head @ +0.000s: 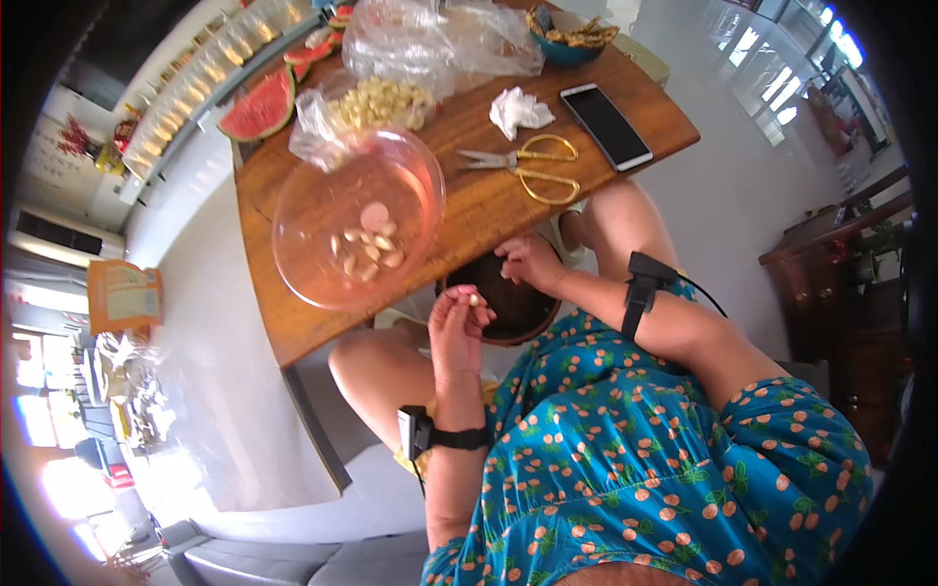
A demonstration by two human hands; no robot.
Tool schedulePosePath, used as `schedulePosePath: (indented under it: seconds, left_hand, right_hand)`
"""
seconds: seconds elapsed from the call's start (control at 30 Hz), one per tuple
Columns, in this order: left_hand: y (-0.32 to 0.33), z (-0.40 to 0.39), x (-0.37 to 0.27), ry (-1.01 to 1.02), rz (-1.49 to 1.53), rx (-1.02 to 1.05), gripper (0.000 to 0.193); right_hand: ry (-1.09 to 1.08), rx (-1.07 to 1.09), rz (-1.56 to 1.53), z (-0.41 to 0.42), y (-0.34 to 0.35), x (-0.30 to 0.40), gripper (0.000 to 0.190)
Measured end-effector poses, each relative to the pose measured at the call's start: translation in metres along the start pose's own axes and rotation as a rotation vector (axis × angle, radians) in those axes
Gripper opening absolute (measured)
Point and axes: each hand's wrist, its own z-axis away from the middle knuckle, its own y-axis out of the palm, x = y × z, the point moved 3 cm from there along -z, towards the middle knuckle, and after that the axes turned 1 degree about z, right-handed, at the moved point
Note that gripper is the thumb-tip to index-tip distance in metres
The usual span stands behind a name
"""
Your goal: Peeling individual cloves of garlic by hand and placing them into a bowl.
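My left hand (456, 322) pinches a small pale garlic clove (474, 299) between thumb and fingertips, just off the table's front edge. Over a dark round bin (513, 322) between the knees, my right hand (533, 262) has its fingers apart, with nothing visible in them. Left of both hands, a clear pinkish plastic bowl (315, 220) holds several peeled cloves (372, 251). Behind it lies an opened plastic bag (311, 132) with many more pale cloves (381, 104). The inside of the bin is too dark to make out.
On the wooden table (469, 198) are gold-handled scissors (531, 162), blades pointing left, a smartphone (607, 126) and a crumpled tissue (519, 111). Watermelon slices (258, 108), a clear plastic bag (440, 44) and a teal bowl of dried food (568, 50) lie farther back.
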Motion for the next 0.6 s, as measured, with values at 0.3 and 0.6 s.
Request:
schedulePosePath:
  seconds: [0.3, 0.6]
  left_hand:
    - [0.024, 0.009, -0.014, -0.031, -0.298, -0.078, 0.012]
    - [0.113, -0.010, -0.139, 0.088, -0.659, -0.082, 0.011]
  right_hand:
    - [-0.025, 0.104, 0.348, 0.014, 0.011, -0.004, 0.029]
    - [-0.005, 0.285, 0.405, 0.023, 0.016, 0.005, 0.019]
